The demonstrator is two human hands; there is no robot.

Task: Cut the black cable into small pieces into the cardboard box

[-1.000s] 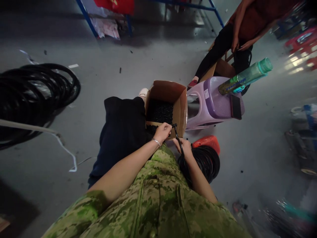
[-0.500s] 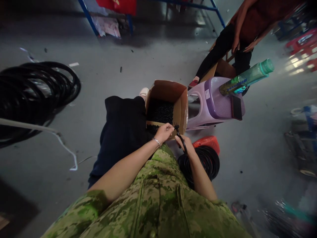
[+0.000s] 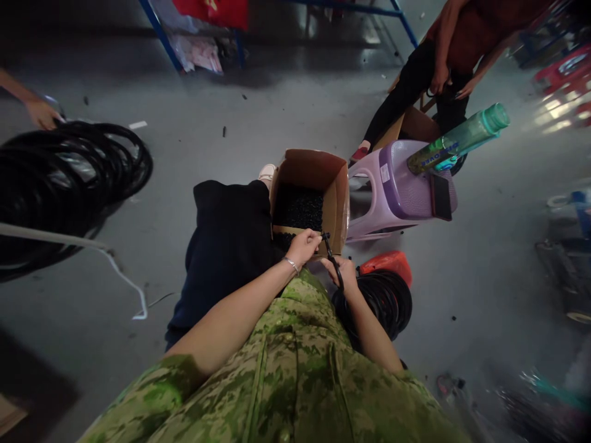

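Note:
Over the near edge of an open cardboard box (image 3: 336,209), my left hand (image 3: 302,247) is closed in a pinch on a small black part (image 3: 325,235). My right hand (image 3: 342,274) is wrapped round the handles of black scissors (image 3: 333,261), whose blades point up at that part. The blades are too small to tell whether they touch it. Many small black pieces (image 3: 298,206) fill the bottom of the box, and a cardboard flap crosses its near side.
Right of the box is a purple stool (image 3: 406,191) with a green bottle (image 3: 462,141) and a dark phone (image 3: 441,197). Black tubing coils lie at right (image 3: 388,301) and left (image 3: 78,166). A co-worker (image 3: 443,67) sits back right; another person's hand (image 3: 44,114) reaches in left.
The scissors and my right hand have shifted slightly left and down. The small part shows less of its spiky outline. Another person's hand has come in over the left coil.

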